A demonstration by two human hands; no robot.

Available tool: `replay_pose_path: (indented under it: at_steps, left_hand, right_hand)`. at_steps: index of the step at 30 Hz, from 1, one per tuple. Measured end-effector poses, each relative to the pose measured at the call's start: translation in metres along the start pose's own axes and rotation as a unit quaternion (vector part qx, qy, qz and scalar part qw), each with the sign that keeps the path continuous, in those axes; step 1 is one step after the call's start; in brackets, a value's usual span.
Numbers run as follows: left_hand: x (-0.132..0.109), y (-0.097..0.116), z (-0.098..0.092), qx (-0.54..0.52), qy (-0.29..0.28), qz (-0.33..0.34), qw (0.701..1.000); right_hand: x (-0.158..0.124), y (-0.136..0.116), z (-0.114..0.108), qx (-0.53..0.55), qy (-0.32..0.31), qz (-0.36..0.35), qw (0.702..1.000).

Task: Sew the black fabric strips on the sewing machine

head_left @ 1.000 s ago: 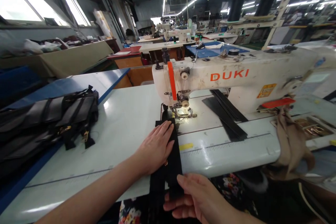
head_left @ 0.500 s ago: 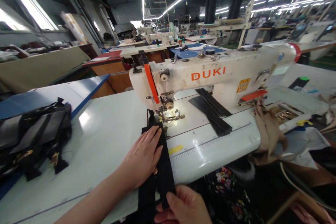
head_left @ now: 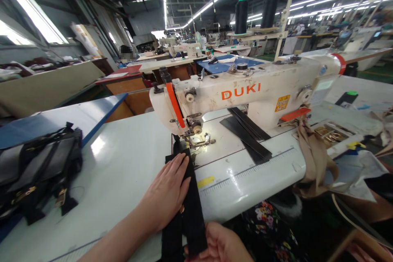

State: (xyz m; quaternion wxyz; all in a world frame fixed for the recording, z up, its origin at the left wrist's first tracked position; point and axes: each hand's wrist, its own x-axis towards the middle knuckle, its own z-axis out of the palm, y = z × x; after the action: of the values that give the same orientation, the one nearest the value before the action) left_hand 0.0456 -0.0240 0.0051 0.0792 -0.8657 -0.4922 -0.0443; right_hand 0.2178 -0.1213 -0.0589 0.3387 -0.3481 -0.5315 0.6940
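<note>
Black strip (head_left: pixel 194 213) beneath my left grip (head_left: pixel 168 196), its near end in my right grip (head_left: pixel 226 243).
Through the head view I have the left grip flat and unclenched, fingers stretched forward, pressing the strip onto the pale table (head_left: pixel 132 151); the right grip is closed on the near end, some fingers hidden under it. Just beyond the left fingertips stands the sewing machine (head_left: pixel 208 92); whether it touches the strip, I cannot tell. Right of the left grip, well apart, lie loose dark strips (head_left: pixel 245 136); well to its left I see piled black pieces (head_left: pixel 46 163) with gold-coloured fittings (head_left: pixel 60 198).
</note>
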Motion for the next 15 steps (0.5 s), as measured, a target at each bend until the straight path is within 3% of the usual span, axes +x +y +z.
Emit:
replay_pose_path:
  at_steps: [2,4,5,8,10,15]
  left_hand:
    - [0.001,0.002,-0.003,-0.002,-0.01,-0.009,1.0]
    - [0.001,0.004,-0.005,-0.004,-0.011,-0.011,1.0]
    - [0.0,0.004,-0.005,-0.004,-0.009,-0.011,1.0]
    - [-0.002,0.003,-0.003,-0.005,0.006,-0.008,1.0]
    - [-0.005,0.0,0.0,-0.011,0.024,0.001,1.0]
    - [-0.012,-0.006,0.012,0.002,0.104,0.035,0.994]
  right_hand:
    - [0.001,-0.01,-0.016,-0.13,-0.024,-0.057,0.99]
    - [0.004,-0.028,-0.031,-0.272,-0.011,-0.119,0.955]
    - [0.007,-0.039,-0.036,-0.339,0.003,-0.147,0.929]
    - [0.022,-0.067,-0.045,-0.549,0.046,-0.219,0.805]
    - [0.037,-0.077,-0.048,-0.601,0.058,-0.257,0.755]
    - [0.076,-0.073,-0.058,-0.635,-0.006,-0.314,0.706]
